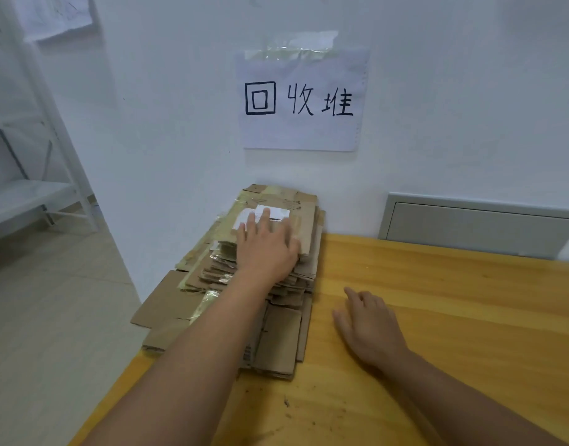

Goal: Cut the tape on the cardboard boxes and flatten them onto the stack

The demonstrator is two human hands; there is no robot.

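Cardboard stack (pixel 276 336) pressed flat under left hand (pixel 267 249), fingers straight; right hand (pixel 368 326) relaxed on wooden table (pixel 454 300).

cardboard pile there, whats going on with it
A person is pressing their left hand flat on the top of a stack of flattened cardboard boxes at the corner of a wooden table, under a handwritten paper sign taped to the wall. Their right hand rests open on the table beside the stack, holding nothing. No cutter or uncut box is in view.
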